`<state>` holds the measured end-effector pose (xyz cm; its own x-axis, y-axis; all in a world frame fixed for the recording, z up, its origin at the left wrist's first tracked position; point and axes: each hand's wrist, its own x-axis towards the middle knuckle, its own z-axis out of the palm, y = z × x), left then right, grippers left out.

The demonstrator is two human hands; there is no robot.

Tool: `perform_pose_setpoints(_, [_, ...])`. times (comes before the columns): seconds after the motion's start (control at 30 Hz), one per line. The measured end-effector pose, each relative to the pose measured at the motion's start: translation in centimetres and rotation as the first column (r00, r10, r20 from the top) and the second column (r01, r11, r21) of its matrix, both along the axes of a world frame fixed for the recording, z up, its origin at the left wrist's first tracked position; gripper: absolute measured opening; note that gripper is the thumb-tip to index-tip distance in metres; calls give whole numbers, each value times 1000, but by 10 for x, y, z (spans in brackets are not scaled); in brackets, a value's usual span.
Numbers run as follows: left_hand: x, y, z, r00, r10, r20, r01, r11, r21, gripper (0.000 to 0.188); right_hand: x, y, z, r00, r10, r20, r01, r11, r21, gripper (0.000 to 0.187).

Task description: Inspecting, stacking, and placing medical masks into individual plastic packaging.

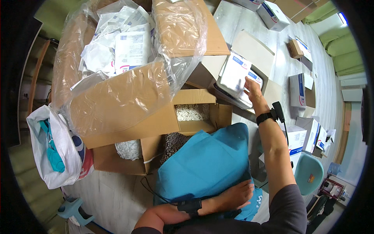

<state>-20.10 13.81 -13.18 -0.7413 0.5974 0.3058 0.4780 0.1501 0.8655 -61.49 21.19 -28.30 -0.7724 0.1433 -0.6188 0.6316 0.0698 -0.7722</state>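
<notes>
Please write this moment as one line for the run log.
left hand: flat on blue bag | right hand: on white packs in open box | front: lined carton

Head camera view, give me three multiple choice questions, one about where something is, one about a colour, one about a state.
1. Where does the right hand rest?
A. on white packets in an open carton
B. on the white sack
C. on the green stool

2. What colour is the cloth bag under the left hand?
A. red
B. blue
C. black

3. How is the big plastic-lined carton?
A. taped shut
B. flattened
C. open, filled with white packets

Answers: 1 A, the fingers lie on the white packets in the open carton. 2 B, the cloth is plainly blue. 3 C, its liner gapes over loose packets.
</notes>
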Motion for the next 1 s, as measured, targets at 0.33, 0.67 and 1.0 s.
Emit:
perform_pose_setpoints(0.33, [0, -3, -2, 998, 18, 61, -19, 1000, 19, 36, -13, -51, 14, 977, -108, -185, 117, 992, 39, 40])
perform_pose_setpoints(0.67, [-20, -20, 16, 978, 9, 207, -59, 971, 234, 31, 39, -14, 78, 956, -284, -68, 199, 806, -558, 37])
perform_pose_setpoints(1.0, [-64, -111, 87, 707, 273, 653, -595, 728, 339, 101, 263, 50, 218, 901, 138, -412, -361, 764, -535, 59])
